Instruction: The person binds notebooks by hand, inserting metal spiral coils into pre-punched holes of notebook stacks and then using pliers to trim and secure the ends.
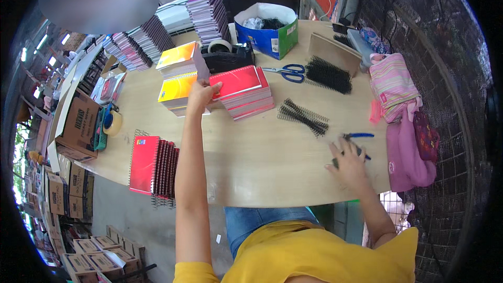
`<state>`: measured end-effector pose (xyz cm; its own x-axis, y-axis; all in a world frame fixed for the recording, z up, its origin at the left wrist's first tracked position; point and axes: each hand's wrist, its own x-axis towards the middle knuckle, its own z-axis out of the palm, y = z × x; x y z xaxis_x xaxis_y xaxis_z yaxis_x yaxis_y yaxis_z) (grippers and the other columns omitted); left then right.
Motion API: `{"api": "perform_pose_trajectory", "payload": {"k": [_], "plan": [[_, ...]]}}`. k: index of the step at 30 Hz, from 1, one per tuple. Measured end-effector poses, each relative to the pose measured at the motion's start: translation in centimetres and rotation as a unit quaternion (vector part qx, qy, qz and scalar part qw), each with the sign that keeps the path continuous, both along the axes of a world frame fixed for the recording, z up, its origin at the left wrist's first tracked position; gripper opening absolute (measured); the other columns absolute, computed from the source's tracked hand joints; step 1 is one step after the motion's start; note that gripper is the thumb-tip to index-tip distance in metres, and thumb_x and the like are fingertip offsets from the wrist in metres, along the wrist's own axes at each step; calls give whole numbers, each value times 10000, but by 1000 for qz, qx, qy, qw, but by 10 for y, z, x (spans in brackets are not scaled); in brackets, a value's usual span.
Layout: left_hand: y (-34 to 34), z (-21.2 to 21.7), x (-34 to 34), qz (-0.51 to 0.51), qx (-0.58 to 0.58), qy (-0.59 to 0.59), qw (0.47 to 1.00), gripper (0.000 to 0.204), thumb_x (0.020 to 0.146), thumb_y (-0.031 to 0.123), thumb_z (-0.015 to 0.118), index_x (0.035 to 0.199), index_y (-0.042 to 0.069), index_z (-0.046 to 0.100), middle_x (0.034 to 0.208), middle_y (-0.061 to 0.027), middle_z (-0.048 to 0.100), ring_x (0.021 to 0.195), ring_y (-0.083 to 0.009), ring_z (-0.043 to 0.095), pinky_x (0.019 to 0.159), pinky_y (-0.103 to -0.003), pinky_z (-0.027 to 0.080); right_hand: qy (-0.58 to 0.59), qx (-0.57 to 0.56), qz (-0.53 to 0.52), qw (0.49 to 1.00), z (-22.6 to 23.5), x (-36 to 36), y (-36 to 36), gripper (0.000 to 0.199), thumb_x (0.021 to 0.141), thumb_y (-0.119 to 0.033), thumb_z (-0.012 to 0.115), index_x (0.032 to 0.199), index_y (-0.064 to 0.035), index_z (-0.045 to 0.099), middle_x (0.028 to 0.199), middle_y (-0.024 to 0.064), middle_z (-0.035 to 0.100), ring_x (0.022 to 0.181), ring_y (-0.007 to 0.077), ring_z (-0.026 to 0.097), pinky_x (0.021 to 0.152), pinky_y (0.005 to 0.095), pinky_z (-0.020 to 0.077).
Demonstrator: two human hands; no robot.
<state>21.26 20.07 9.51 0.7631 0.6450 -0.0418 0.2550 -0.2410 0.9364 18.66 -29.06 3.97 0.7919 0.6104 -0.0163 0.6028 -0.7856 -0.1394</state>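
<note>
My left hand [200,95] is at the upper centre of the frame, thumb on the left edge of the red notebook stack [242,95], yellow notebooks [177,88] just beside; whether its fingers close underneath, I cannot tell; my right hand [347,164], right of centre, is blurred over the blue-handled pliers [360,135], fingers bent, grasp not determinable; black wire coils [303,117] lie near, above left.
</note>
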Motion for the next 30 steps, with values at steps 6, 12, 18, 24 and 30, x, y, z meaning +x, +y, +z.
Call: {"api": "perform_pose_trajectory", "payload": {"k": [6, 12, 18, 24, 30], "plan": [[-82, 25, -50, -4, 12, -281, 960, 340, 875, -118, 605, 1195, -7, 591, 1131, -170, 672, 960, -222, 701, 827, -298, 563, -7, 275, 11, 961, 51, 44, 20, 334, 788, -220, 779, 1098, -112, 714, 1197, 134, 599, 1163, 328, 539, 985, 508, 434], [-172, -52, -144, -17, 156, -131, 979, 446, 924, -110, 533, 1352, 16, 531, 1325, -145, 545, 1210, -248, 537, 1038, -346, 412, -178, 187, 74, 963, 26, 72, 135, 183, 779, -157, 761, 915, -60, 687, 1007, 90, 610, 1023, 289, 575, 875, 476, 455], [-194, -55, -146, 23, 181, -177, 967, 302, 924, 8, 625, 1223, 31, 590, 1126, -145, 549, 1042, -272, 555, 926, -341, 443, -190, 180, 101, 960, 0, 90, 134, 128, 847, -88, 650, 966, -47, 673, 1024, 116, 625, 1033, 293, 603, 918, 530, 430], [-197, -61, -139, 14, 202, -176, 963, 211, 902, 37, 664, 1108, 37, 615, 1079, -160, 531, 997, -326, 544, 862, -400, 479, -78, 273, 180, 942, 35, 94, 111, 215, 895, -59, 624, 1099, -64, 690, 974, 123, 636, 926, 315, 625, 841, 462, 487], [-197, -66, -137, 22, 174, -192, 966, 157, 901, 57, 693, 1026, 26, 603, 1018, -124, 533, 970, -280, 541, 801, -363, 486, 105, 286, 228, 925, 63, 65, 104, 180, 902, -101, 676, 1068, -95, 744, 884, 102, 646, 823, 290, 640, 725, 373, 516]]}}
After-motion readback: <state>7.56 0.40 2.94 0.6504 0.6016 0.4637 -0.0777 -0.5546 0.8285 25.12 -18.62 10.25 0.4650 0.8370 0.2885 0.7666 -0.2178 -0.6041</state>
